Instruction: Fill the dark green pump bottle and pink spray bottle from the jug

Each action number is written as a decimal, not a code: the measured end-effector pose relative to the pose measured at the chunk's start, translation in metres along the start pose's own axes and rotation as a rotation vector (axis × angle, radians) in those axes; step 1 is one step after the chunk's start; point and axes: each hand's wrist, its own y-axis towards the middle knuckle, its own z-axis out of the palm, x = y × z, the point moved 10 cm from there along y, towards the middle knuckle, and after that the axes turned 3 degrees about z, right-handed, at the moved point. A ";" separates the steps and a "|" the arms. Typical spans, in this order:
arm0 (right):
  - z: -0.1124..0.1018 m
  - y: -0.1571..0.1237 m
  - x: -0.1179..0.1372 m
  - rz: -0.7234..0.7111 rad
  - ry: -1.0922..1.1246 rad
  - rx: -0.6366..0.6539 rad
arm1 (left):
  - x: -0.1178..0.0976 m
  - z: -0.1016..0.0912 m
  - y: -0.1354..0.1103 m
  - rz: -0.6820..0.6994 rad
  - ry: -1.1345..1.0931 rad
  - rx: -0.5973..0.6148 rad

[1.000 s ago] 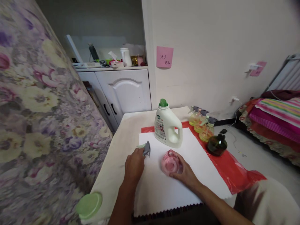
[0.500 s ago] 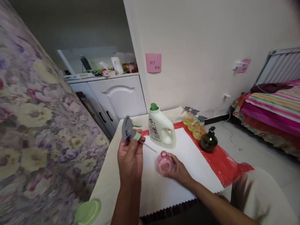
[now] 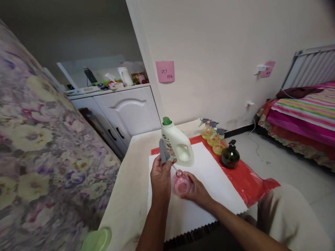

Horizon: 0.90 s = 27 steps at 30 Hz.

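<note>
My left hand (image 3: 161,177) is closed round a grey and pale green spray trigger head (image 3: 164,152). Its thin tube points down at the mouth of a round pink see-through bottle (image 3: 181,184); whether the tip is inside the neck is hard to make out. Fingers of my right hand (image 3: 197,190) wrap the bottle's right side as it stands on a white sheet (image 3: 209,177). Just behind them is a pale green detergent jug (image 3: 180,144) with its neck uncapped and a darker green spout showing.
Several spray bottles (image 3: 218,145) with yellowish liquid and a dark pump bottle (image 3: 230,157) stand on red plastic (image 3: 248,184) to the right. A green lid (image 3: 98,240) lies near the front left. A flowered curtain (image 3: 47,139) hangs on the left.
My left hand has brought the spray head right and down, so its tube has gone from beside the pink bottle to its mouth. The right hand keeps its hold. The view has shifted slightly.
</note>
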 end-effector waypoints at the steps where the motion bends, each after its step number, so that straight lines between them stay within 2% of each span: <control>1: 0.000 0.000 -0.001 0.005 -0.010 0.002 | 0.004 -0.002 -0.001 -0.010 0.027 0.004; 7: 0.002 0.001 -0.006 0.018 -0.055 0.019 | 0.035 -0.008 -0.014 -0.142 0.167 0.121; 15: 0.000 0.001 -0.002 0.019 -0.054 0.024 | 0.055 -0.017 -0.022 -0.207 0.274 0.166; 21: -0.001 0.002 0.000 0.016 -0.027 0.014 | 0.058 -0.018 -0.023 -0.229 0.270 0.174; 27: -0.002 0.000 0.017 -0.020 0.019 0.047 | 0.051 -0.017 -0.022 -0.214 0.238 0.177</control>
